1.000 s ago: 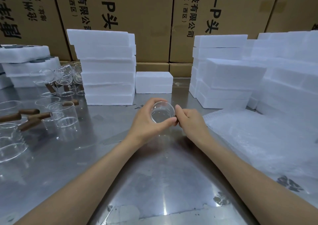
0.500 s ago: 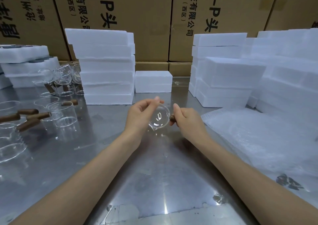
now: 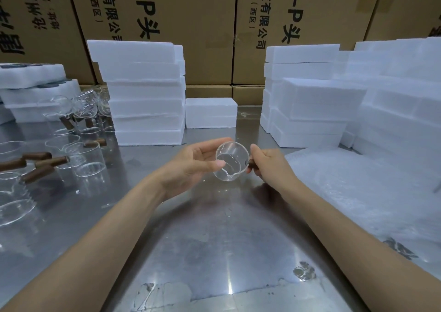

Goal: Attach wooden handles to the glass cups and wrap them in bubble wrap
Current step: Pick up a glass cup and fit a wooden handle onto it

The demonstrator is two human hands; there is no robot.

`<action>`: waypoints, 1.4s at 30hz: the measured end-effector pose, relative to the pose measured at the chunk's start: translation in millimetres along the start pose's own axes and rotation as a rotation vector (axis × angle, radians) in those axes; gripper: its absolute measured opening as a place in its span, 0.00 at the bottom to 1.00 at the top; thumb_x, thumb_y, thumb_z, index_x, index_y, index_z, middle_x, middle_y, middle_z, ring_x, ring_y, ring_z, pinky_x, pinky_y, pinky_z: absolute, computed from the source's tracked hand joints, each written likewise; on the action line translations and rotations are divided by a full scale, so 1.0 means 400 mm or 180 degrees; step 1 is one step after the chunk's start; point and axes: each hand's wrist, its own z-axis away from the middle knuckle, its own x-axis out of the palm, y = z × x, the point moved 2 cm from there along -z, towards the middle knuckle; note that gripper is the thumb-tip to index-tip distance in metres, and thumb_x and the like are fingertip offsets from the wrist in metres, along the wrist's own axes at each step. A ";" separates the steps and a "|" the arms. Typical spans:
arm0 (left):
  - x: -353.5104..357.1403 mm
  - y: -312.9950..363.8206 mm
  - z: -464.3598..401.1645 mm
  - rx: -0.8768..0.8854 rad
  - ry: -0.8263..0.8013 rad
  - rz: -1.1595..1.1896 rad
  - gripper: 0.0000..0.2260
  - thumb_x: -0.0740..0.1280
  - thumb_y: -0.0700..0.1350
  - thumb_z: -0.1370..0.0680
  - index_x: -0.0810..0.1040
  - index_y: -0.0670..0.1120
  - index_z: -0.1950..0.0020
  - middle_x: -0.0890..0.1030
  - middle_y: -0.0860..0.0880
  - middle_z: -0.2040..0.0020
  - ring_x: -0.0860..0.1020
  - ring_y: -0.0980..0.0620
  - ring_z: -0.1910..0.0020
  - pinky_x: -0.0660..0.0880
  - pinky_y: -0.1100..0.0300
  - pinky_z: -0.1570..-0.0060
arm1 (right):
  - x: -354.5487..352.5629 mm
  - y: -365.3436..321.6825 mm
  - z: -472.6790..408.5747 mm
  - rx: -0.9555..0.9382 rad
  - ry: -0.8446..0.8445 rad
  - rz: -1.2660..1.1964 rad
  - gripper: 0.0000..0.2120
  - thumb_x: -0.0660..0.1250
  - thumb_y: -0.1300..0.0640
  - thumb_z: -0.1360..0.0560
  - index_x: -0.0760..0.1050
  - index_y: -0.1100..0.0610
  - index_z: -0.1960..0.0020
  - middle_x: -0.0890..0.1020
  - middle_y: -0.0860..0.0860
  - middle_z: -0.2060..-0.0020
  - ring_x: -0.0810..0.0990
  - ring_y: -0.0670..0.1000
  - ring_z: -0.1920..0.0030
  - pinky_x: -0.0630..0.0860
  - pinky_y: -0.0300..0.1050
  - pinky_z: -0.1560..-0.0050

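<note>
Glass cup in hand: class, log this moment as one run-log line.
left hand steadies glass cup | right hand grips wooden handle | cup above table | bubble wrap untouched

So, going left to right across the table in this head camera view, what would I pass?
Glass cups with wooden handles → left hand → held glass cup → its wooden handle → right hand → bubble wrap.

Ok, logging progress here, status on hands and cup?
Right hand grips wooden handle. Left hand steadies glass cup at the rim. Cup held above steel table, bubble wrap to the right, path clear.
</note>
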 end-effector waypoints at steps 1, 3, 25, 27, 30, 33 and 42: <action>0.000 -0.002 0.000 -0.0024 -0.0021 -0.0100 0.26 0.69 0.36 0.30 0.72 0.44 0.31 0.79 0.50 0.37 0.76 0.56 0.37 0.73 0.67 0.45 | 0.000 0.001 0.001 0.0027 -0.0024 0.0038 0.27 0.53 0.52 0.19 0.70 0.55 0.76 0.76 0.46 0.79 0.65 0.42 0.81 0.62 0.36 0.72; 0.001 -0.005 -0.002 -0.0070 -0.0004 -0.0265 0.29 0.73 0.36 0.31 0.72 0.46 0.31 0.80 0.52 0.38 0.76 0.56 0.37 0.73 0.67 0.46 | 0.000 0.002 0.003 0.0050 -0.0041 0.0064 0.27 0.53 0.52 0.19 0.70 0.55 0.76 0.77 0.46 0.78 0.65 0.42 0.81 0.63 0.36 0.72; 0.062 -0.027 -0.022 0.0523 0.1506 -0.1462 0.18 0.78 0.53 0.34 0.76 0.53 0.50 0.80 0.58 0.52 0.78 0.66 0.51 0.72 0.74 0.55 | 0.024 -0.021 0.015 -0.0175 0.0099 0.0583 0.29 0.53 0.51 0.19 0.72 0.51 0.77 0.69 0.44 0.86 0.66 0.44 0.77 0.62 0.41 0.69; 0.058 -0.014 -0.014 0.0452 0.1108 -0.1326 0.22 0.79 0.55 0.36 0.76 0.57 0.45 0.80 0.61 0.48 0.77 0.68 0.48 0.72 0.75 0.54 | 0.015 -0.021 0.013 0.0045 0.0075 0.0333 0.30 0.53 0.52 0.20 0.71 0.52 0.81 0.69 0.44 0.86 0.66 0.43 0.81 0.61 0.40 0.71; 0.054 -0.001 -0.006 0.0433 0.0669 -0.1402 0.27 0.79 0.48 0.34 0.72 0.63 0.41 0.78 0.61 0.42 0.75 0.70 0.45 0.70 0.78 0.53 | 0.003 -0.021 0.008 0.0511 -0.0008 -0.0138 0.29 0.56 0.54 0.24 0.69 0.54 0.83 0.66 0.46 0.86 0.61 0.44 0.85 0.59 0.39 0.74; 0.055 0.000 -0.009 0.0515 0.0888 -0.1553 0.27 0.80 0.47 0.36 0.74 0.59 0.41 0.81 0.56 0.46 0.78 0.69 0.51 0.70 0.77 0.53 | -0.004 -0.031 0.010 0.0398 -0.0022 -0.0077 0.23 0.56 0.53 0.24 0.71 0.56 0.77 0.68 0.46 0.85 0.63 0.43 0.84 0.61 0.40 0.72; 0.059 -0.008 -0.014 -0.0018 0.1292 -0.1374 0.24 0.66 0.69 0.33 0.84 0.52 0.51 0.85 0.51 0.53 0.82 0.54 0.50 0.76 0.49 0.41 | 0.005 -0.040 0.016 -0.0681 0.0272 0.1016 0.28 0.52 0.50 0.19 0.72 0.51 0.76 0.74 0.41 0.80 0.71 0.43 0.73 0.65 0.41 0.67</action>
